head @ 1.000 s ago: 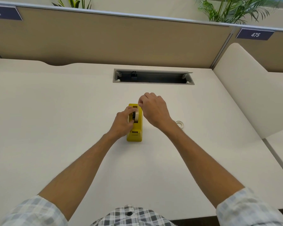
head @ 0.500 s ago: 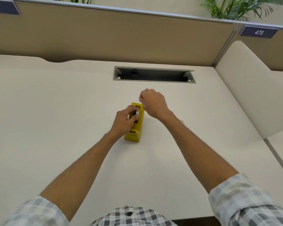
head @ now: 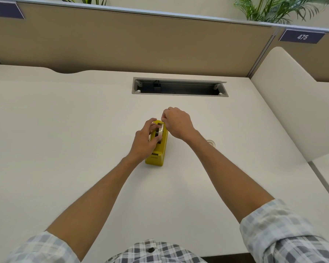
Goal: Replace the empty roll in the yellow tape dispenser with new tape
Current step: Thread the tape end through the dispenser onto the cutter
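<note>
**Roll tipped up out of the yellow dispenser**

A second ago the roll sat square in its cradle; now the left hand (head: 143, 142) has it tilted, fingers (head: 153, 123) closed on the tape roll (head: 159, 132), and the yellow tape dispenser (head: 158, 149) has skewed slightly on the surface (head: 65, 139). The right hand (head: 177, 123) is curled shut just beyond the roll; whether it pinches a tape end I cannot tell. Seating looks unfinished. A small pale ring (head: 210, 142) lies right of the forearm.

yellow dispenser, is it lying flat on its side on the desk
No, the yellow dispenser stands upright on the desk, tape roll seated in its top.
</note>
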